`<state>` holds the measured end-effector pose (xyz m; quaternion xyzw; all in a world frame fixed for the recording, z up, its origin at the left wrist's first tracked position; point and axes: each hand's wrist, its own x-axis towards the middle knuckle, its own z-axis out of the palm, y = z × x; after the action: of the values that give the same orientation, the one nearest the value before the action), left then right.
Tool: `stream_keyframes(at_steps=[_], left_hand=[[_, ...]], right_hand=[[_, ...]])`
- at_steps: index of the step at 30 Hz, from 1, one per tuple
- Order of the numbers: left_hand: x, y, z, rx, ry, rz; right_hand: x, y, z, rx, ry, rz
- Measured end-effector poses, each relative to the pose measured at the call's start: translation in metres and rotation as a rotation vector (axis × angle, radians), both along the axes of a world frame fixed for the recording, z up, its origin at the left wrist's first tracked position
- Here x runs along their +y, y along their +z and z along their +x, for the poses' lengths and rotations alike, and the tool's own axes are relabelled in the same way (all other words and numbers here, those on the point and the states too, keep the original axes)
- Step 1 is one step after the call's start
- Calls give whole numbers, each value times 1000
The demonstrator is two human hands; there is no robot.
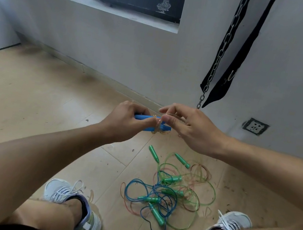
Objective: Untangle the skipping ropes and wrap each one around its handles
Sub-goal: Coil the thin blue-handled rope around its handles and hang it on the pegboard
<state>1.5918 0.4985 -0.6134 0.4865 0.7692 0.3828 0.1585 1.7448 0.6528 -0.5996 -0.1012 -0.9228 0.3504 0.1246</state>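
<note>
My left hand [126, 119] grips a pair of blue handles [161, 128] held side by side, level, above the floor. A thin pale orange rope [157, 124] is looped round the handles near their middle. My right hand [188, 128] pinches that rope between thumb and fingers just right of the loops. On the floor below lies a tangle of green, blue and pinkish ropes [172, 193] with several green handles [155, 214] mixed in; two green handles [153, 153] lie at its far edge.
I sit with my white trainers [72, 201] either side of the tangle on a wooden floor [31, 97]. A chain [216, 65] and a black strap [230, 71] hang on the wall ahead. A wall socket [255, 126] sits low at right.
</note>
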Motion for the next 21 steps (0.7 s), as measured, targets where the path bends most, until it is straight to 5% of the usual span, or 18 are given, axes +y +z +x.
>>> stream_keyframes(at_steps=[11, 21], left_hand=[[2, 0, 11, 186, 64, -70], [-1, 3, 13, 294, -124, -195]], right_hand=[[-9, -1, -1, 92, 16, -71], [0, 5, -1, -155, 137, -237]])
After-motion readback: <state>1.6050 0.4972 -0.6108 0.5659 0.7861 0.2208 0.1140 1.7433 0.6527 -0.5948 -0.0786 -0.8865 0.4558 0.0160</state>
